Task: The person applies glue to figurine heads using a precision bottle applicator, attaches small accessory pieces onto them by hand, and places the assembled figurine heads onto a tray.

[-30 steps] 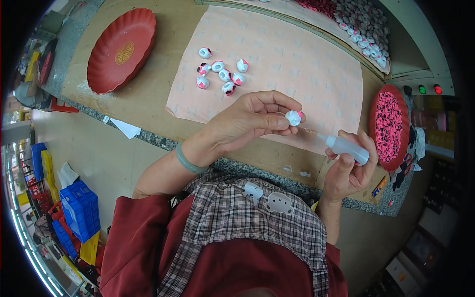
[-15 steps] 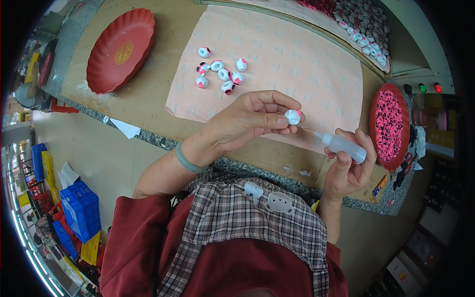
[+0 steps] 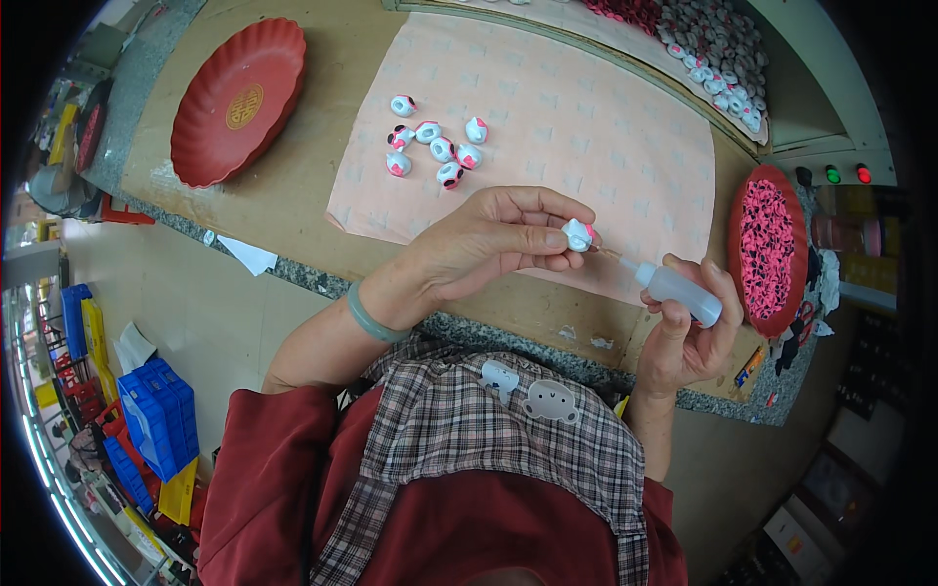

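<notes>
Currently the left hand's (image 3: 493, 234) narrow grip pinches a white-and-pink piece (image 3: 577, 234); the right hand (image 3: 696, 337) holds a squeeze bottle (image 3: 682, 293), nozzle (image 3: 606, 253) close by the piece. Blue crates (image 3: 156, 415) stand on the floor (image 3: 230, 327); the counter (image 3: 342, 59) carries a red dish (image 3: 210, 137), a pale pink sheet (image 3: 557, 127) and a red bowl (image 3: 775, 326) of pink-and-black bits (image 3: 767, 249).

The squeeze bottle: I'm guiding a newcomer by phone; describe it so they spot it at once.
Find the big pale pink sheet; by its lower right corner, the person's right hand holds the squeeze bottle. Its thin tip points toward the small white-and-pink piece in the left hand. Unlike the red scalloped dish to its right, it is whitish and translucent.
</notes>
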Demonstrator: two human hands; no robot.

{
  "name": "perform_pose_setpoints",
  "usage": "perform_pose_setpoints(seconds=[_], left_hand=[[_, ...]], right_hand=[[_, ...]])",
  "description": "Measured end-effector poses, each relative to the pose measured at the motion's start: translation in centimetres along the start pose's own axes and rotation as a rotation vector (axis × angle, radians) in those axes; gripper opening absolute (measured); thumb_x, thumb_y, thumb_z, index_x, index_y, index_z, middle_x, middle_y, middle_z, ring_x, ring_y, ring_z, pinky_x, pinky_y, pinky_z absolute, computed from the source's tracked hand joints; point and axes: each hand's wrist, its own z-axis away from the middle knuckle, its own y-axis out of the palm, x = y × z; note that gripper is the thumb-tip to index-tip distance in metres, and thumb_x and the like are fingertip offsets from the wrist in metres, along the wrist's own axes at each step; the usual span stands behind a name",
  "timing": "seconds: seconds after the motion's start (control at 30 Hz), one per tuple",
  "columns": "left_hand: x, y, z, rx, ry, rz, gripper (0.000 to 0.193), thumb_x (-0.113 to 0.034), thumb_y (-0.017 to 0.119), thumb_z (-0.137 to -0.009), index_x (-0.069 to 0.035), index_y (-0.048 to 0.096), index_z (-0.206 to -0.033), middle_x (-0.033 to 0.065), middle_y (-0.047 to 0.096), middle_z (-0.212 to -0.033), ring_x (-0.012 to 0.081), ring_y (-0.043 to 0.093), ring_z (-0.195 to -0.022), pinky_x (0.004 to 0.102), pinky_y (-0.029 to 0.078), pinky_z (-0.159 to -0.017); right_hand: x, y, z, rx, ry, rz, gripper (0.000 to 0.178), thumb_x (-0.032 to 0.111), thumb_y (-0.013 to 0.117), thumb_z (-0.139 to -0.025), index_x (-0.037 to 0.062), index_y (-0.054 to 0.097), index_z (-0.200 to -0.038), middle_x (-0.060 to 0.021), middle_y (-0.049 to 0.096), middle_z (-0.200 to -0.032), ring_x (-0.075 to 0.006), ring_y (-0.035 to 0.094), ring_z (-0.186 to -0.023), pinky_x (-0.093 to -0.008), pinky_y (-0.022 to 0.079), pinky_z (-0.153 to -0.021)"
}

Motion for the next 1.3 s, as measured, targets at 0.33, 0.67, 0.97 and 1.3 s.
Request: perform_pose_setpoints(seconds=[0.33, 0.67, 0.97, 1.3], left_hand=[[-0.3, -0.3, 0.2, -0.023, 0.004, 0.056, 0.032, -0.007, 0.058, -0.088, 0.003, 0.053, -0.119, 0.0176, 0.061, -0.109, 0.0156, 0.062, -0.089, 0.0258, 0.050, -0.083], [-0.9, -0.6, 1.1, -0.027, 0.011, 0.105, 0.032, -0.007, 0.057, -0.088, 0.001, 0.053, -0.119, 0.0195, 0.060, -0.111, 0.0163, 0.062, -0.089, 0.0261, 0.050, -0.083], [-1.6, -1.2, 1.4, -0.007, 0.007, 0.122, 0.033, -0.005, 0.057, -0.089, 0.003, 0.052, -0.120, 0.0132, 0.060, -0.112, 0.0163, 0.062, -0.094, 0.0253, 0.051, -0.085], [-1.7, -1.9, 1.9, 0.002, 0.019, 0.122, 0.032, -0.008, 0.056, -0.090, 0.001, 0.053, -0.120, 0.0110, 0.060, -0.111, 0.0148, 0.061, -0.095, 0.0247, 0.050, -0.084]], right_hand=[[-1.6, 0.1, -3.8, 0.004, 0.344, -0.313, 0.030, 0.006, 0.065, -0.081, 0.0021, 0.049, -0.105, -0.0076, 0.056, -0.088, -0.0137, 0.057, -0.066, -0.0265, 0.047, -0.056], [-9.8, 2.5, -12.7, 0.329, 0.410, 0.230, 0.012, 0.005, 0.056, -0.084, 0.0048, 0.056, -0.095, -0.0026, 0.056, -0.074, -0.0077, 0.052, -0.072, -0.0234, 0.044, -0.064], [-19.5, 8.4, -23.8, 0.209, -0.070, 0.727, 0.019, 0.013, 0.063, -0.080, 0.0043, 0.064, -0.096, -0.0149, 0.066, -0.087, -0.0290, 0.064, -0.078, -0.0349, 0.048, -0.073], [-19.2, 6.4, -23.9, 0.544, -0.298, 0.605, 0.020, 0.013, 0.065, -0.079, 0.0039, 0.065, -0.097, -0.0116, 0.065, -0.077, -0.0260, 0.062, -0.066, -0.0337, 0.050, -0.067]])
